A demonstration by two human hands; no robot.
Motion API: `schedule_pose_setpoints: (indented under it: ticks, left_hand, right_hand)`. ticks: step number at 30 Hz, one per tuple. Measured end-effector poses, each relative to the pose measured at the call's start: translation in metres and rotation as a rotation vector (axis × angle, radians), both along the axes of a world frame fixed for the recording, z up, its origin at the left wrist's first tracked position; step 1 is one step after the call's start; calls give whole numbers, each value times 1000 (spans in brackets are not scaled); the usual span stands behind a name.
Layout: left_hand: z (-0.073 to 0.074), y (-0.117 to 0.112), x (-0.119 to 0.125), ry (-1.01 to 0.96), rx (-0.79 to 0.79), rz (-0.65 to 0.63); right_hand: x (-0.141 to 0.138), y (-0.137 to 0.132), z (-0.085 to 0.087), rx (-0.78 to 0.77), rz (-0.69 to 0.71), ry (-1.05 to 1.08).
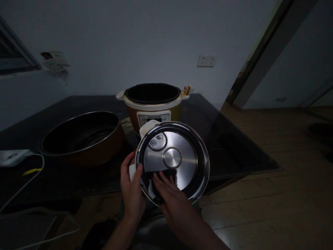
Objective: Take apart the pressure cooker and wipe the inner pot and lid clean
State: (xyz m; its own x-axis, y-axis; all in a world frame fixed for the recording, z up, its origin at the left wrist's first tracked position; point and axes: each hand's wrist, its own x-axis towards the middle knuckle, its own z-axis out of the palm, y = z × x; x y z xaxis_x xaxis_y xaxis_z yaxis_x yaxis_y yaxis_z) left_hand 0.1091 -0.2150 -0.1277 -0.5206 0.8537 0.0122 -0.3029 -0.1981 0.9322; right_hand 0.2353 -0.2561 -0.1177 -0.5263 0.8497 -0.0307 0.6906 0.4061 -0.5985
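A round pressure cooker lid (186,152) is tilted up with its shiny metal inside facing me. My left hand (132,187) grips its left edge, thumb over the rim beside a white tab. With my right hand (173,196) I press a dark cloth (166,172) flat against the lower part of the metal; part of the cloth is hidden under the fingers. Behind the lid stands an electric pressure cooker (132,113) without its lid, its black pot inside and its front panel partly covered by the lid.
A large dark pan (109,152) stands left of the cooker on the black table (229,156). A white power strip (14,158) with a cord lies at the far left, near a yellow strip (32,171). A wall socket (206,61) is behind; wooden floor (281,194) lies to the right.
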Motion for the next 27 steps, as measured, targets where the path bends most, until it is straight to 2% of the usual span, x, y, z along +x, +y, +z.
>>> schedule_pose_setpoints:
  ticks: [3,7,11,15,21,24,27]
  left_hand:
    - [0,-1,0,-3,2,6]
    - [1,-1,0,-14,-18,1]
    - [0,0,-1,-29,-26,-24]
    - [1,0,-2,-38,-26,-36]
    - [2,-1,-3,-17,-33,-47]
    - [0,-1,-4,5,-24,-59]
    - [-3,-1,-5,33,-25,-62]
  right_hand:
    - [-3,4,0,5,-13,54]
    - [16,-2,-3,-26,-30,33]
    - [42,-8,-8,0,-137,-144]
    - [55,-5,-18,121,-247,-334]
    - [54,23,-32,364,-408,-467]
    - [54,46,-31,439,-503,-498]
    - [52,71,-23,501,-512,-480]
